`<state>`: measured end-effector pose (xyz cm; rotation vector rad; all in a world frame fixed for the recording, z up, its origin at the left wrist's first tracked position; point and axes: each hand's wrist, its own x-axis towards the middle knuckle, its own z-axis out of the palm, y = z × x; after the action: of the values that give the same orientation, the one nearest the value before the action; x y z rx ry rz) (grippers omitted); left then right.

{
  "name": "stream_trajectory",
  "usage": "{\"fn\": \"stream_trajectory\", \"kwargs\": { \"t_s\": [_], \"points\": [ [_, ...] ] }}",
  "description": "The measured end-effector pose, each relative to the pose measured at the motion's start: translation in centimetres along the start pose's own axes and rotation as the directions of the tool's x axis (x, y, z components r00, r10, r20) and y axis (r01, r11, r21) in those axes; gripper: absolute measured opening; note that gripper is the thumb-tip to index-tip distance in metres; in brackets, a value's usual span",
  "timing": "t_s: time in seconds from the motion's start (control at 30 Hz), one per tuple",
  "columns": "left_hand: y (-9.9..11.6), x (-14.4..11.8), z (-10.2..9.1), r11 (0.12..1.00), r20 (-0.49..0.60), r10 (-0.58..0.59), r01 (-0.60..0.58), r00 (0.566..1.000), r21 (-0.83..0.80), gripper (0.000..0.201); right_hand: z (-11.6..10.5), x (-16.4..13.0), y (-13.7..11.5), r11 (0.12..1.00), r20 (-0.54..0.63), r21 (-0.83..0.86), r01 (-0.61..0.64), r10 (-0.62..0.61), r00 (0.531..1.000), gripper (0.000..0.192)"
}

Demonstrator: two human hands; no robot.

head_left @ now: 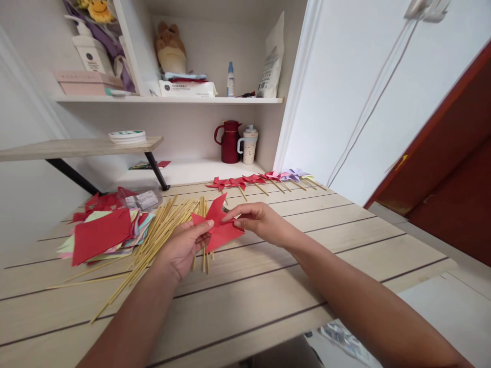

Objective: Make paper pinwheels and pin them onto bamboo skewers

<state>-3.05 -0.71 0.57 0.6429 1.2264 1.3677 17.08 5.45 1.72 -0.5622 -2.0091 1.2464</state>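
A piece of red paper (pixel 222 235), cut into pointed flaps like a pinwheel, is held above the table. My left hand (pixel 187 244) pinches its left side, thumb on top and fingers beneath. At the right side of the paper, my right hand (pixel 259 221) has its thumb and index finger close together on a flap near the centre. A small dark object (pixel 225 209) shows behind the paper by my right fingertips; I cannot make out what it is. Many thin wooden sticks (pixel 169 225) lie under and left of the paper.
A stack of coloured paper squares (pixel 102 235) and a clear plastic box (pixel 148 198) lie at the left. Finished-looking red pinwheels (pixel 238 182) and purple ones (pixel 293 175) line the back edge. Behind stand a red jug (pixel 230 143) and a cup (pixel 250 145); a small raised shelf (pixel 84 148) overhangs the left.
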Motion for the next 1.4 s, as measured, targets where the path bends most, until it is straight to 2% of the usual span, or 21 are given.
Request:
{"fn": "stream_trajectory", "kwargs": {
  "t_s": [0.27, 0.37, 0.47, 0.63, 0.97, 1.2, 1.3, 1.4],
  "points": [
    [0.2, 0.0, -0.2, 0.999, 0.049, 0.009, -0.007, 0.999, -0.039, 0.018, 0.3, -0.2, -0.2, 0.999, 0.045, 0.033, 0.035, -0.037, 0.998, 0.028],
    [0.0, 0.0, -0.1, 1.000, 0.081, 0.012, -0.011, 0.997, -0.016, 0.016, 0.4, -0.1, -0.2, 0.999, 0.052, 0.041, 0.013, -0.016, 0.999, 0.023],
    [0.1, -0.2, 0.1, 1.000, 0.102, 0.019, -0.019, 0.995, 0.004, 0.016, 0.4, 0.0, 0.1, 0.998, 0.053, 0.043, 0.055, -0.057, 0.997, 0.016],
    [0.1, -0.6, 0.6, 0.998, 0.123, 0.052, -0.056, 0.991, 0.024, 0.017, 0.3, 0.2, 0.6, 0.994, -0.005, 0.035, 0.104, -0.104, 0.995, 0.006],
    [-0.5, -0.4, 0.3, 0.991, 0.175, 0.115, -0.125, 0.978, 0.043, 0.028, 0.6, 0.2, 0.6, 0.995, -0.049, -0.019, 0.094, -0.095, 0.994, 0.022],
    [-0.6, -0.5, 0.4, 0.977, 0.168, 0.148, -0.170, 0.975, 0.126, 0.027, 1.3, 0.1, 0.9, 0.994, -0.188, -0.070, 0.080, -0.092, 0.978, 0.025],
    [-0.7, -0.4, 0.3, 0.973, 0.160, 0.159, -0.182, 0.974, 0.139, 0.027, 1.5, 0.0, 0.6, 0.996, -0.233, -0.080, 0.040, -0.058, 0.971, 0.020],
    [-0.6, -0.5, 0.4, 0.980, 0.129, 0.153, -0.167, 0.980, 0.104, 0.025, 1.6, 0.0, 0.4, 0.998, -0.214, -0.061, 0.031, -0.043, 0.976, 0.010]
  ]
}}
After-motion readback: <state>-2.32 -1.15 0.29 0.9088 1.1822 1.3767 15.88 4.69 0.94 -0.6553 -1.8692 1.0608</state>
